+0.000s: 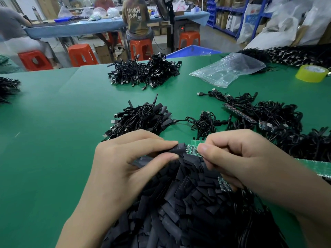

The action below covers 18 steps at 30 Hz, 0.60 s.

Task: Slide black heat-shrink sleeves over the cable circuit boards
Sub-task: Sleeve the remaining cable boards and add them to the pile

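Black sleeve (176,148) pinched in left hand (125,161), its mouth touching the green circuit board (192,148) the right hand (238,156) pinches; board maybe slightly inside already.

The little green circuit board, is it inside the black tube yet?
Mostly out. The small green circuit board shows bare between the black heat-shrink sleeve that the left hand pinches and the right hand gripping it.

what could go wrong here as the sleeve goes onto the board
1. The sleeve, pinched flat by the left hand, may catch on components of the circuit board instead of sliding over.
2. The right hand pinches the circuit board only at its end, so a push could tilt it off line.
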### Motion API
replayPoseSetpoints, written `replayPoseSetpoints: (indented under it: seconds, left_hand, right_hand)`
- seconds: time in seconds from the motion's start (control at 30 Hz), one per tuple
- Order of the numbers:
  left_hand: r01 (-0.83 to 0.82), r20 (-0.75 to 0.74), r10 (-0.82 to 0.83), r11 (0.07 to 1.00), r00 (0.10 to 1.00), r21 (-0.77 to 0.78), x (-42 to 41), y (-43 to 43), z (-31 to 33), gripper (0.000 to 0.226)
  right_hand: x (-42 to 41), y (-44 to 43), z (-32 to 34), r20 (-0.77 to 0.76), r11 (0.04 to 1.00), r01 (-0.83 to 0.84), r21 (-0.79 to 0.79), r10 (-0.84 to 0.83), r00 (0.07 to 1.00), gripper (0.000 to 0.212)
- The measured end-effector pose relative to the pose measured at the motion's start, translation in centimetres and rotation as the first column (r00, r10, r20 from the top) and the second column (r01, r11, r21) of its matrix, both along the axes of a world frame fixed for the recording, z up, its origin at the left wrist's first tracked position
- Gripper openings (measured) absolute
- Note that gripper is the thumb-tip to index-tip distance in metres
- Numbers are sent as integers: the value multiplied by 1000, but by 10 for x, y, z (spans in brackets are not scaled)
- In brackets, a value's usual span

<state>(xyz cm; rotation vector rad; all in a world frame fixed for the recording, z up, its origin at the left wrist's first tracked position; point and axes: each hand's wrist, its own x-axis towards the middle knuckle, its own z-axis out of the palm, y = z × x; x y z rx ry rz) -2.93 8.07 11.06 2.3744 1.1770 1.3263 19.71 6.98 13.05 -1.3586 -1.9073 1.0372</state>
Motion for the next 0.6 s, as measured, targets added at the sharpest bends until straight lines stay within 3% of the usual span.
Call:
replayPoseSetpoints:
  seconds: [0.33,0.6]
  left_hand:
    - [36,-152,-38,999,988,-17,-6,2,0,20]
    - [53,-138,-58,998,989,-44,-2,3,-5,20]
  right_hand:
    - [-4,-2,2,131,996,44,72,-53,990,41]
    - [-1,0,0,128,997,48,54,-55,990,41]
